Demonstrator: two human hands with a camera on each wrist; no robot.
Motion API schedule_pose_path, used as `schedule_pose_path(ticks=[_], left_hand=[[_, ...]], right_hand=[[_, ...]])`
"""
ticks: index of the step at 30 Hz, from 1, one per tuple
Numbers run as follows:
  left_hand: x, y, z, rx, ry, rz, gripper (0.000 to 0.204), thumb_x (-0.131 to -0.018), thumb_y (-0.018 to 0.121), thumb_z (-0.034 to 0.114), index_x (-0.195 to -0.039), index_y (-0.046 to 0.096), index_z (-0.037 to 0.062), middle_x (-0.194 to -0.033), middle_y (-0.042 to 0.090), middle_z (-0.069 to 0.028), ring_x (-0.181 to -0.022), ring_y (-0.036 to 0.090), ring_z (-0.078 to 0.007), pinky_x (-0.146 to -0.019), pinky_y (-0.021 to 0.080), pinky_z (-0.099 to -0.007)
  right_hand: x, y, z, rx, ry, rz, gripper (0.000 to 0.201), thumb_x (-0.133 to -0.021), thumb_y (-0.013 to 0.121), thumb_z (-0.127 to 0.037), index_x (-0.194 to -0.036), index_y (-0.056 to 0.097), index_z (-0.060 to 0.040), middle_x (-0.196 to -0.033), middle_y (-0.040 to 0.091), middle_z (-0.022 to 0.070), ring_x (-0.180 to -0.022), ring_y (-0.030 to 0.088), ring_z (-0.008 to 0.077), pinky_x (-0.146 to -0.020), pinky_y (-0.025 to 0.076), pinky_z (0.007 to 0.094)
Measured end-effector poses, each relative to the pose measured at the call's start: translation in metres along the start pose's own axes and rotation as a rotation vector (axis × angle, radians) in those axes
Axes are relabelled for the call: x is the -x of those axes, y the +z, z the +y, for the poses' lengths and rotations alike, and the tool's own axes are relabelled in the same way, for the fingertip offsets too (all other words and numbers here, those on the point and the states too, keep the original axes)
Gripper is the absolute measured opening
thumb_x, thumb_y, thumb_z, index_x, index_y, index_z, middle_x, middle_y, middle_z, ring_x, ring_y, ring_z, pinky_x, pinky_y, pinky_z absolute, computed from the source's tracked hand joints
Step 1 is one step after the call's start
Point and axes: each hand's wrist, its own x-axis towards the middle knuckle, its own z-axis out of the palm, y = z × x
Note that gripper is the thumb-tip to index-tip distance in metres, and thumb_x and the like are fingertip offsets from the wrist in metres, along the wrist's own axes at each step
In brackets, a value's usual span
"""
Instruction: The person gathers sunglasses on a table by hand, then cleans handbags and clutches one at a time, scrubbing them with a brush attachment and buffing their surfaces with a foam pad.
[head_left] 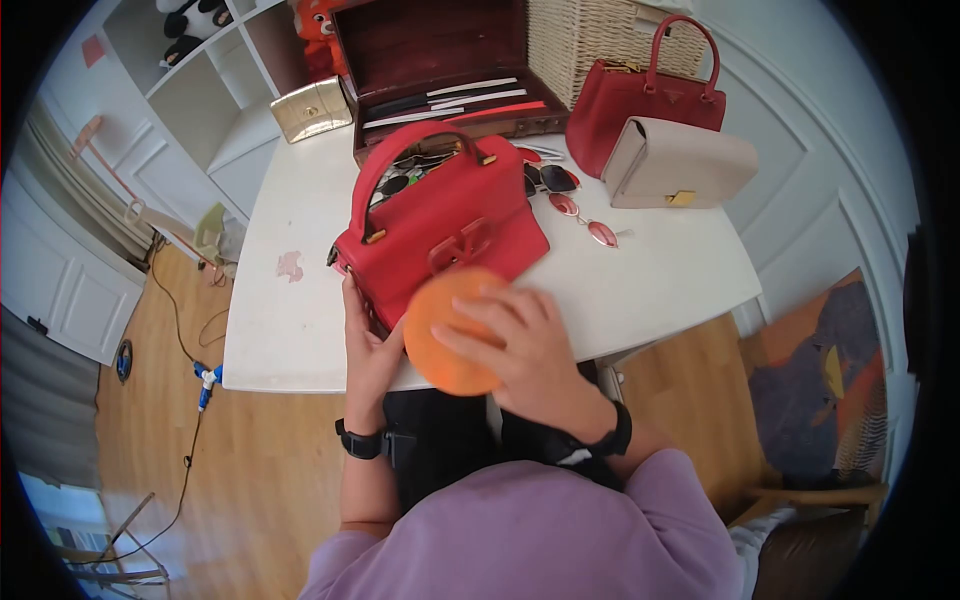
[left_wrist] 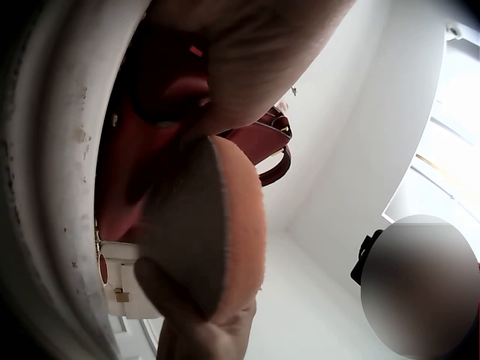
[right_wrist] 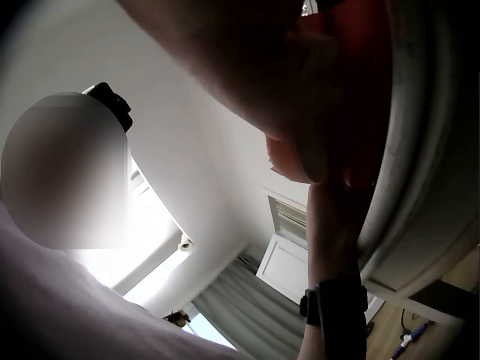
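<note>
A bright red handbag (head_left: 455, 225) with a raised handle and a V-shaped clasp stands near the front of the white table (head_left: 290, 330). My left hand (head_left: 370, 350) holds its lower left end, fingers along the side and thumb toward the front. In my right hand (head_left: 530, 350) is a round orange sponge (head_left: 445, 345), gripped by its outer face and edge close in front of the bag's lower front. The left wrist view shows the sponge's dark flat face and thick orange foam rim (left_wrist: 246, 225). Something patterned fills the bag's open top.
Behind the bag, an open brown case (head_left: 430, 60) holds several strips. A gold clutch (head_left: 312, 110) lies at the back left. Sunglasses (head_left: 556, 179), pink-lensed glasses (head_left: 602, 234), a beige bag (head_left: 680, 160) and a dark red handbag (head_left: 640, 105) stand or lie to the right.
</note>
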Motion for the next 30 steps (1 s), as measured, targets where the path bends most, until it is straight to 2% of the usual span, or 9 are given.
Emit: schedule_pose_path(ticks=[3,5,7,11,15,17,24,26,30], left_hand=[[0.000,0.003,0.012,-0.152,-0.030,-0.048,0.085,-0.083,0.074,0.004,-0.151,0.022,0.0013,-0.141,0.045,-0.0132,-0.128,0.045,-0.0205,-0.108,0.038,-0.0339],[0.000,0.003,0.011,-0.124,-0.036,-0.062,0.086,-0.084,0.073,0.004,-0.151,0.020,0.0012,-0.141,0.044,-0.0134,-0.129,0.045,-0.0208,-0.108,0.038,-0.0342],[-0.001,0.001,0.009,-0.099,-0.027,-0.068,0.087,-0.084,0.073,0.004,-0.152,0.019,0.0010,-0.142,0.043,-0.0135,-0.129,0.045,-0.0211,-0.109,0.037,-0.0344],[0.001,-0.008,0.001,-0.171,-0.068,-0.039,0.092,-0.084,0.072,0.004,-0.154,0.013,0.0010,-0.144,0.042,-0.0143,-0.132,0.043,-0.0222,-0.109,0.038,-0.0348],[0.000,-0.002,0.011,-0.031,-0.088,-0.025,0.095,-0.081,0.074,0.003,-0.154,0.014,0.0012,-0.147,0.040,-0.0152,-0.131,0.045,-0.0224,-0.105,0.043,-0.0354],[0.001,-0.001,0.006,0.025,-0.025,-0.027,0.098,-0.079,0.077,0.004,-0.154,0.015,0.0017,-0.145,0.043,-0.0154,-0.131,0.045,-0.0220,-0.106,0.043,-0.0360],[0.000,0.002,0.008,-0.146,-0.025,-0.028,0.084,-0.078,0.081,0.007,-0.146,0.031,0.0019,-0.134,0.050,-0.0120,-0.123,0.049,-0.0203,-0.106,0.039,-0.0343],[-0.001,0.005,0.012,-0.120,-0.031,-0.036,0.083,-0.079,0.080,0.008,-0.145,0.031,0.0018,-0.134,0.050,-0.0117,-0.123,0.049,-0.0202,-0.105,0.039,-0.0343],[-0.001,0.004,0.015,-0.127,-0.023,-0.056,0.082,-0.080,0.079,0.007,-0.145,0.031,0.0020,-0.132,0.051,-0.0113,-0.121,0.050,-0.0198,-0.105,0.040,-0.0342]], right_hand=[[0.015,-0.027,0.003,-0.236,0.134,-0.338,0.053,-0.064,0.066,-0.001,-0.115,0.070,-0.0136,-0.115,0.062,0.0046,-0.110,0.054,0.0264,-0.095,0.040,0.0426],[0.005,-0.040,0.010,-0.271,0.133,-0.361,0.052,-0.063,0.067,0.000,-0.113,0.071,-0.0136,-0.113,0.064,0.0029,-0.112,0.054,0.0242,-0.094,0.040,0.0412],[-0.015,-0.053,0.008,-0.323,0.062,0.076,0.051,-0.064,0.067,0.001,-0.113,0.072,-0.0140,-0.112,0.065,0.0037,-0.114,0.054,0.0248,-0.093,0.041,0.0399],[-0.048,-0.047,0.002,-0.143,-0.092,0.309,0.053,-0.065,0.066,0.001,-0.116,0.070,-0.0148,-0.117,0.063,0.0045,-0.116,0.053,0.0266,-0.093,0.041,0.0407],[-0.019,0.007,0.000,-0.003,-0.165,0.133,0.063,-0.062,0.068,0.000,-0.123,0.066,-0.0158,-0.124,0.058,0.0055,-0.113,0.053,0.0279,-0.091,0.040,0.0423],[-0.002,0.014,-0.008,-0.151,-0.014,-0.079,0.061,-0.061,0.067,0.000,-0.120,0.068,-0.0150,-0.124,0.058,0.0046,-0.111,0.053,0.0272,-0.091,0.040,0.0405],[0.005,-0.041,0.041,-0.396,0.143,-0.245,0.055,-0.061,0.068,0.003,-0.114,0.071,-0.0132,-0.120,0.064,0.0038,-0.104,0.058,0.0271,-0.090,0.043,0.0380],[-0.010,-0.048,0.047,-0.244,0.105,0.209,0.055,-0.063,0.067,0.004,-0.115,0.071,-0.0126,-0.118,0.066,0.0054,-0.105,0.060,0.0286,-0.092,0.044,0.0385],[-0.028,-0.037,0.067,0.103,0.063,0.310,0.060,-0.064,0.064,0.007,-0.120,0.068,-0.0121,-0.120,0.065,0.0072,-0.108,0.060,0.0298,-0.093,0.045,0.0381]])
